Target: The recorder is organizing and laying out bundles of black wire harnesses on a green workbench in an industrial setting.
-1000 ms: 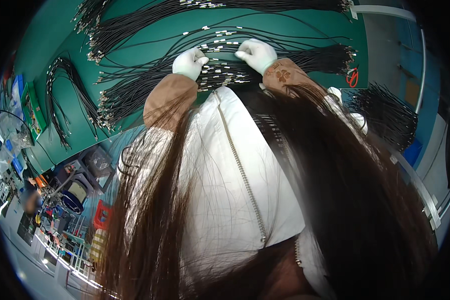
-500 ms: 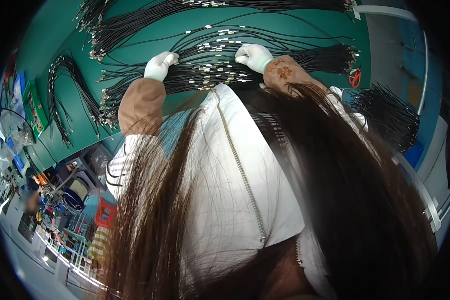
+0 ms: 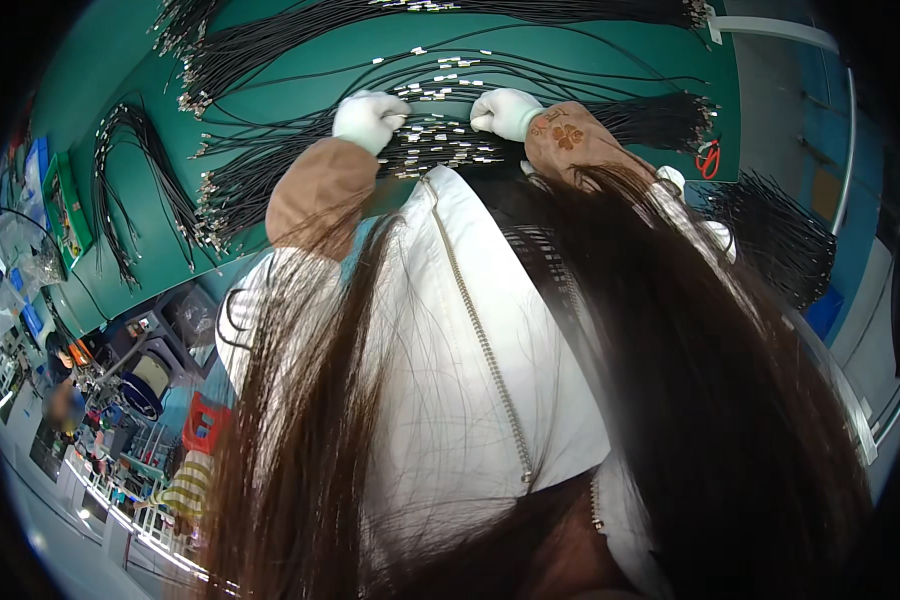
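A wide bundle of black cables [image 3: 260, 172] with small white tags in the middle and metal ends lies across the green table. My left hand [image 3: 370, 118], in a white glove, is closed in a pinch over the cables, just left of the tags. On the other side of the tags, my right hand [image 3: 507, 112], gloved too, is pinched on a black cable. My fingertips cover the exact spots they grip. More tagged cables [image 3: 450, 75] arch just beyond my hands.
Another cable bundle [image 3: 300, 38] runs along the far side of the table. A bent bunch of cables [image 3: 130, 125] and a green tray [image 3: 67, 210] lie at left. Red-handled scissors [image 3: 708, 158] rest at the right edge, near more black cables [image 3: 775, 240].
My left hand has moved right along the cables toward the tags, closer to my right hand. My right hand has hardly moved.
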`<action>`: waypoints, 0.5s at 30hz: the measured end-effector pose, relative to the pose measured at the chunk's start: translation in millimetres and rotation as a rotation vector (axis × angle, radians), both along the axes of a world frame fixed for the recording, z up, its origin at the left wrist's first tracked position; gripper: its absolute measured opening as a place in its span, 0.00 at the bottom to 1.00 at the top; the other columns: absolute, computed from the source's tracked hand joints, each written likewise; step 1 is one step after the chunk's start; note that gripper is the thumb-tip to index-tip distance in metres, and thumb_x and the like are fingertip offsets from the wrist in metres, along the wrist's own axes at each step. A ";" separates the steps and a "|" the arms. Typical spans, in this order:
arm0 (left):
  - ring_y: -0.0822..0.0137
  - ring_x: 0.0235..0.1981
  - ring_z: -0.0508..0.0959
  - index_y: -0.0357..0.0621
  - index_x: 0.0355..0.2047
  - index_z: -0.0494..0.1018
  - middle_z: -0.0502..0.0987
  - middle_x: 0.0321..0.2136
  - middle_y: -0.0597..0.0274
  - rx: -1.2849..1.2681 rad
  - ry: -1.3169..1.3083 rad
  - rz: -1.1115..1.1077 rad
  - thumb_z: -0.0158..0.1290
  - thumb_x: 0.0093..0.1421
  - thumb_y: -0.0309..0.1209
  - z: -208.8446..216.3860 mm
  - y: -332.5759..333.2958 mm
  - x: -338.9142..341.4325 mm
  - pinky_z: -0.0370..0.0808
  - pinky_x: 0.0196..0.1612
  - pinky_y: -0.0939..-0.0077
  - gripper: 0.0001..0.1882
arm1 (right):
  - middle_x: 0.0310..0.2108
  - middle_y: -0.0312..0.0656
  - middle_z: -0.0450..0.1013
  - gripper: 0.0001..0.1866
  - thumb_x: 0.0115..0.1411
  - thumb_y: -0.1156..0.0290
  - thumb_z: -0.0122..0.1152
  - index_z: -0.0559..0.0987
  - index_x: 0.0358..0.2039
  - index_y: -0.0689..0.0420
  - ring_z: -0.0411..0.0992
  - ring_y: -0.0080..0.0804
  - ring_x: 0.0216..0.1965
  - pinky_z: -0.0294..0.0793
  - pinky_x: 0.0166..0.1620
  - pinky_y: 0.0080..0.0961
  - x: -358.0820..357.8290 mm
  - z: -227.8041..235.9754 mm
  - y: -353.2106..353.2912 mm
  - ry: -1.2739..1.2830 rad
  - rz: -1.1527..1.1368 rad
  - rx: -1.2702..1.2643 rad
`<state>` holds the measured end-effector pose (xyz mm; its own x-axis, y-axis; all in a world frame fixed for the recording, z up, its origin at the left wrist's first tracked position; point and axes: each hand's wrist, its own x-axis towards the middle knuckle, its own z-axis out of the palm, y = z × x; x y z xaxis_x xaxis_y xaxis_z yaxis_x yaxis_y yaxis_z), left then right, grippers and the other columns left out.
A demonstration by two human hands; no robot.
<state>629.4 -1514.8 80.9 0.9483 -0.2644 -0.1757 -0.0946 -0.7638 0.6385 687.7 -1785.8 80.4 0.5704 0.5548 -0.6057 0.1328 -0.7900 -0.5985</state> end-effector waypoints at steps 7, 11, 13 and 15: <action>0.54 0.39 0.79 0.49 0.36 0.83 0.82 0.34 0.59 0.160 -0.064 0.022 0.60 0.53 0.30 -16.7 -40.9 16.2 0.75 0.46 0.61 0.09 | 0.36 0.39 0.78 0.08 0.55 0.61 0.66 0.82 0.34 0.50 0.76 0.40 0.40 0.74 0.43 0.36 -7.6 4.5 -2.4 -0.177 -0.080 -0.104; 0.57 0.38 0.78 0.56 0.33 0.82 0.80 0.31 0.65 0.215 -0.173 0.070 0.54 0.54 0.31 -25.6 -22.1 21.5 0.73 0.43 0.59 0.08 | 0.31 0.35 0.76 0.07 0.54 0.63 0.66 0.78 0.29 0.49 0.76 0.39 0.38 0.74 0.39 0.36 -8.6 -2.2 -8.3 -0.443 0.009 0.018; 0.56 0.38 0.79 0.53 0.35 0.82 0.81 0.32 0.62 0.208 -0.142 0.116 0.56 0.54 0.30 -20.7 -16.5 19.5 0.74 0.44 0.61 0.08 | 0.31 0.36 0.76 0.07 0.55 0.62 0.65 0.78 0.30 0.49 0.76 0.39 0.37 0.74 0.38 0.37 -7.6 -6.0 -9.8 -0.482 -0.081 0.002; 0.56 0.38 0.80 0.50 0.37 0.82 0.81 0.34 0.60 0.201 -0.109 0.167 0.59 0.55 0.30 -12.5 -10.0 12.5 0.76 0.44 0.63 0.09 | 0.31 0.36 0.77 0.09 0.56 0.60 0.64 0.78 0.32 0.49 0.76 0.39 0.37 0.74 0.39 0.37 1.0 -3.9 -11.0 -0.435 -0.130 -0.023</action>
<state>641.9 -1524.8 68.4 0.9919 -0.0732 -0.1038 -0.0166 -0.8849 0.4654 688.7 -1796.8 76.5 0.8384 0.4510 -0.3061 0.2669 -0.8293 -0.4910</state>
